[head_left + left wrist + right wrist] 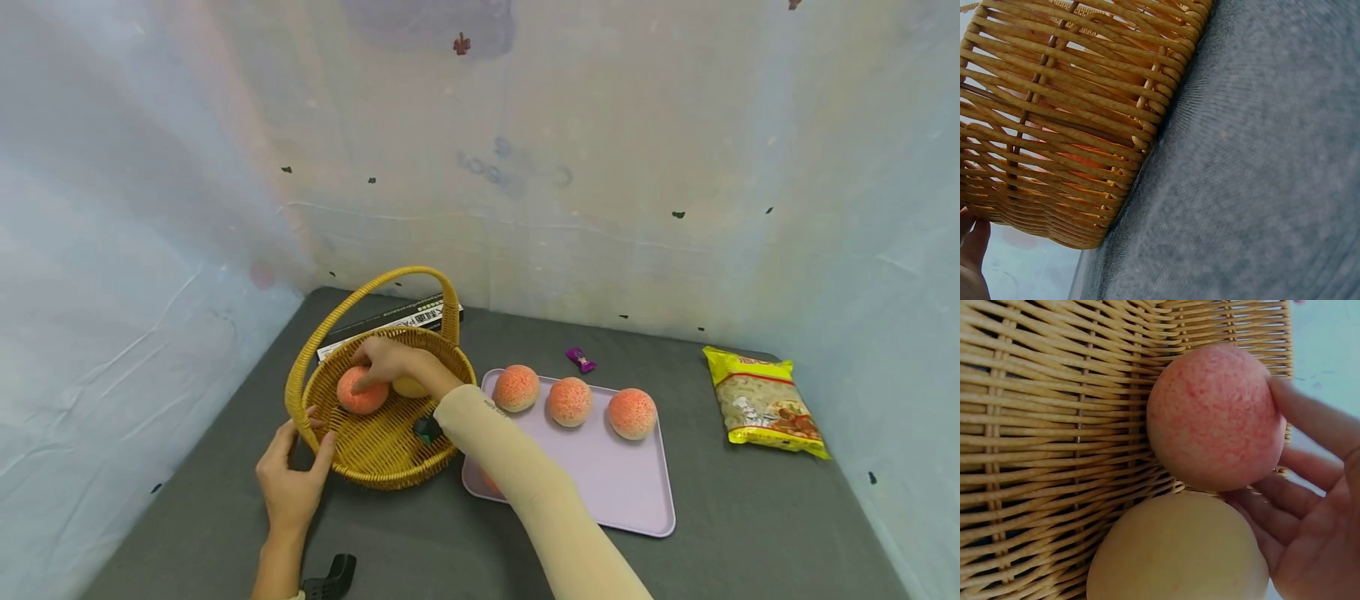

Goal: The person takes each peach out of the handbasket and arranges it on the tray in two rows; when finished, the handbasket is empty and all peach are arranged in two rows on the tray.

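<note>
- Head view: the right hand (390,360) reaches into the wicker basket (378,454) from the tray side, and its fingers curl over the top of a pink peach (362,392) lying on the basket floor toward the far left. The peach sits just below and to the left of the fingertips, touching them. A yellowish fruit (408,387) lies right beside it, under the wrist. The right hand is the nearer one by far; the left hand (288,479) rests on the basket's near rim, thumb and fingers spread against the weave, steadying it on the grey table (750,533). Three more peaches (569,401) lie in a row on the lilac tray (637,500), well apart from both hands.
- Left wrist view: only the basket wall (1066,119) and grey table (1260,175) show, with a bit of palm at the lower left edge; pink shows through the weave.
- Right wrist view: the fingers (1316,425) wrap the right side of the pink peach (1210,415), touching it, a loose hold rather than a tight one. The yellowish fruit (1179,550) presses up against the peach from below, and the basket weave (1047,425) lies on the peach's other side.
</note>
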A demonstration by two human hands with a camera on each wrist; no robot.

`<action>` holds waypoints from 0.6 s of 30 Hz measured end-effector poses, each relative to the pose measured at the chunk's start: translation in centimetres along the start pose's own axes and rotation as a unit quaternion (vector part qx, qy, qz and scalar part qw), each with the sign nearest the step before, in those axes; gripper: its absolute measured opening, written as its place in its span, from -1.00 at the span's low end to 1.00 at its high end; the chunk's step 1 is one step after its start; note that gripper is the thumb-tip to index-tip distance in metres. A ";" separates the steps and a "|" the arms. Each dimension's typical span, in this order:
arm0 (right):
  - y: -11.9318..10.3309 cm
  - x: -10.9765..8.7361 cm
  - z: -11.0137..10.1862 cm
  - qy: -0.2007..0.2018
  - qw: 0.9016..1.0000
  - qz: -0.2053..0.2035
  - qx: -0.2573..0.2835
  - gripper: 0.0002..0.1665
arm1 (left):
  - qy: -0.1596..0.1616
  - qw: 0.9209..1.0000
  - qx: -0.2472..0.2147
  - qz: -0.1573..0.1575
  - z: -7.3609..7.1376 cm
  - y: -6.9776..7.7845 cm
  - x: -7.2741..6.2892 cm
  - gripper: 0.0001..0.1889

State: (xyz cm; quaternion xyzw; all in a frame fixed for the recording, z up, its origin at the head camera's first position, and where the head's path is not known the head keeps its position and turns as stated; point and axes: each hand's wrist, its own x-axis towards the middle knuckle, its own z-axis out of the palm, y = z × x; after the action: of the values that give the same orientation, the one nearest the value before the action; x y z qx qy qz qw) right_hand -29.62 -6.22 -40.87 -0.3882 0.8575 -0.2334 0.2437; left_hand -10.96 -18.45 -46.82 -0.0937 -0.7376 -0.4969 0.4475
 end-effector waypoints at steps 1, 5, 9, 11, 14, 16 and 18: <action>0.0 0.0 0.1 -0.004 1.000 -0.007 0.002 -0.36 | -0.001 1.000 0.000 -0.001 0.0 0.0 0.0 -0.71; -0.1 -0.1 0.4 -0.017 0.999 -0.036 0.004 -0.35 | -0.001 1.000 -0.001 0.001 0.0 0.1 0.0 -0.71; -0.2 -0.2 0.6 -0.012 0.999 -0.044 0.001 -0.33 | -0.003 1.000 -0.001 0.002 0.1 0.2 0.0 -0.70; -0.2 -0.3 0.7 0.002 0.999 -0.054 -0.006 -0.34 | -0.002 1.000 -0.002 0.000 0.1 0.2 0.0 -0.72; -0.1 -0.4 0.8 0.035 0.996 -0.073 -0.033 -0.47 | -0.002 1.000 0.000 -0.006 0.1 0.2 -0.1 -0.74; -0.1 -0.5 0.8 0.055 0.994 -0.088 -0.040 -0.60 | -0.001 1.000 0.003 -0.008 0.1 0.2 -0.1 -0.75; -0.1 -0.7 0.6 0.064 0.993 -0.094 -0.038 -0.71 | -0.002 1.000 0.008 -0.006 0.1 0.1 -0.1 -0.75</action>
State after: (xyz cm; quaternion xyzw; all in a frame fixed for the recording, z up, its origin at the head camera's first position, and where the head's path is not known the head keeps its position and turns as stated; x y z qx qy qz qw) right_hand -28.85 -5.87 -41.13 -0.4606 0.8391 -0.2471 0.1505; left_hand -10.90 -18.31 -46.81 -0.0869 -0.7430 -0.4936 0.4436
